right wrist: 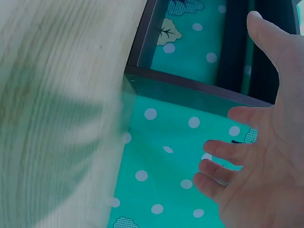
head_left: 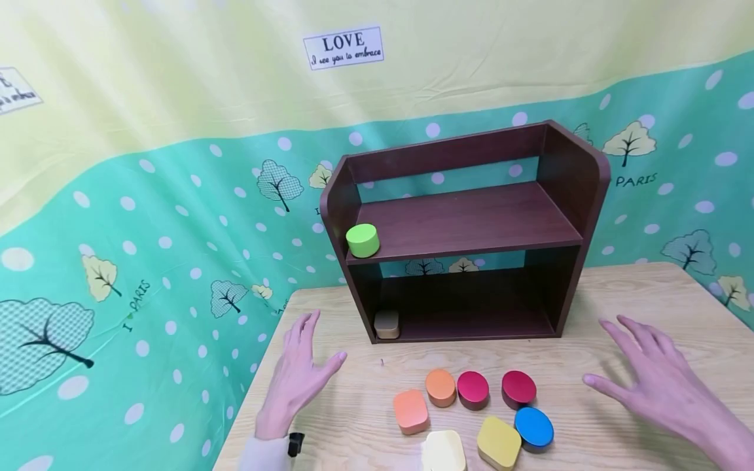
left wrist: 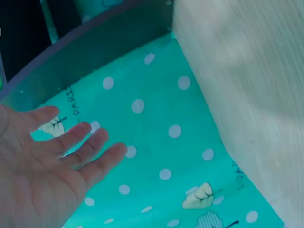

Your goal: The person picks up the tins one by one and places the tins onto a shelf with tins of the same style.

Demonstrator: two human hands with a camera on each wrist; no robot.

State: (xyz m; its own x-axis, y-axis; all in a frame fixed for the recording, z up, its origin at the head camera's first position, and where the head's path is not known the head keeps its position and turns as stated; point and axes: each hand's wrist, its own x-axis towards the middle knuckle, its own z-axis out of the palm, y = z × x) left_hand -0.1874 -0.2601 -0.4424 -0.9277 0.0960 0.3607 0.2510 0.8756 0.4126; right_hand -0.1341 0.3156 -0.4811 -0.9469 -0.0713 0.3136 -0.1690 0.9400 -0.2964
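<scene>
My left hand [head_left: 297, 376] hovers over the table's left side with fingers spread, holding nothing. On the right, my right hand [head_left: 654, 379] is likewise spread and holds nothing. Between them lie an orange round tin [head_left: 440, 386], a salmon square tin [head_left: 410, 410], two crimson round tins [head_left: 473, 388], a blue round tin [head_left: 534, 427], a yellow square tin [head_left: 499, 442] and a cream square tin [head_left: 444, 451]. A green round tin [head_left: 362, 240] sits at the left end of the upper shelf. Below it, a beige square tin [head_left: 387, 324] stands in the lower left corner.
A dark brown two-tier shelf [head_left: 471, 219] stands at the back of the wooden table [head_left: 353, 432]. Behind it hangs a green and yellow curtain [head_left: 194, 170] with dots and trees. In the right wrist view, the shelf's side panel [right wrist: 190, 92] rises beyond the hand.
</scene>
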